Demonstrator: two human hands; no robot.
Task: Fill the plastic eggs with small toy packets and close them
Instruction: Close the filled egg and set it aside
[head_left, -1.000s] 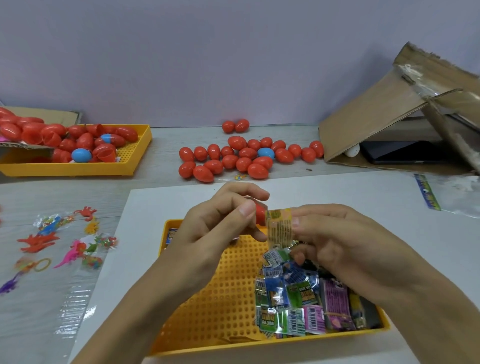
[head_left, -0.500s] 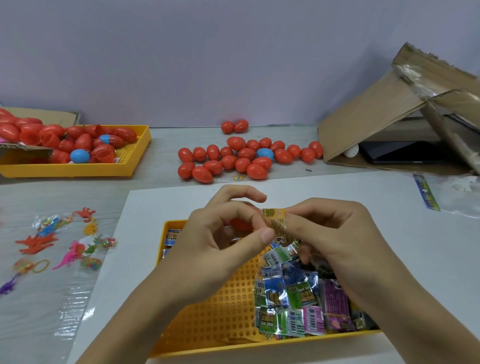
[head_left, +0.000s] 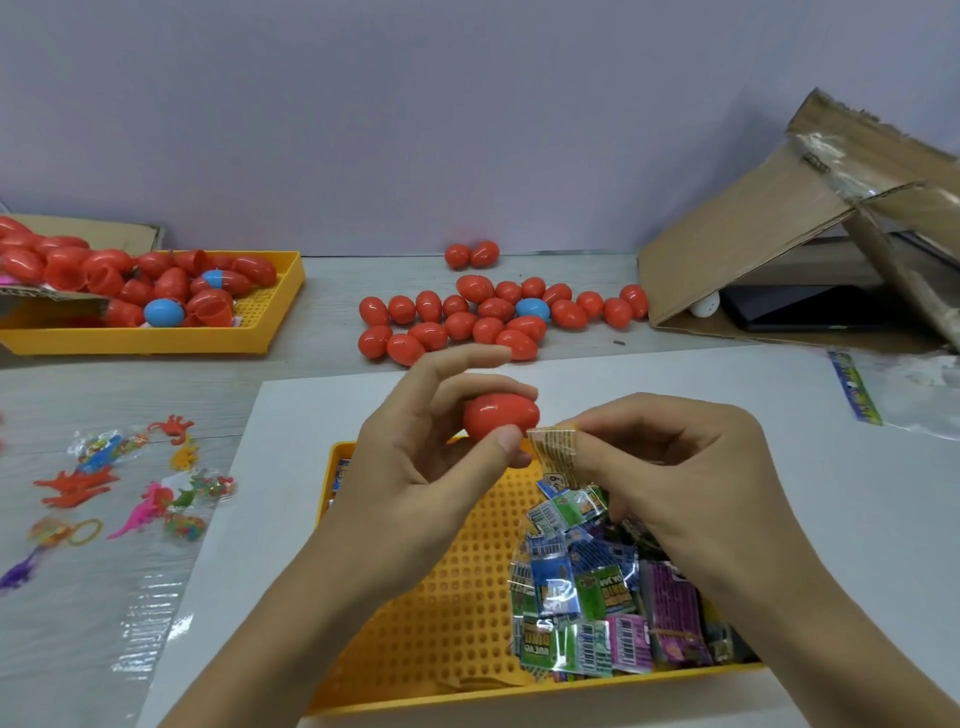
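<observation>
Head view. A red egg (head_left: 500, 420) is being held above the far edge of the yellow tray (head_left: 441, 597) by the left hand (head_left: 431, 457); the grip is being made with the thumb below and the curled fingers above, while the index finger is being kept extended, clear of the egg. A small yellow packet (head_left: 556, 451) is being pinched by the thumb and fingers of the right hand (head_left: 675, 478), just beside the egg's right end and touching or nearly touching it; which cannot be told. The egg is appearing closed from this angle.

A heap of toy packets (head_left: 597, 592) in clear wrap is being carried in the right half of the tray, which is being supported by a white sheet (head_left: 779, 415) at the near edge of the table (head_left: 322, 291). A cluster of closed eggs (head_left: 488, 317), red with one blue, is lying toward the far edge, at the middle. A second yellow tray (head_left: 156, 338) of egg halves is sitting at the far left. Loose rubbery toys (head_left: 119, 488) on clear plastic are lying near the left edge. A cardboard box (head_left: 769, 228) is standing open at the far right corner.
</observation>
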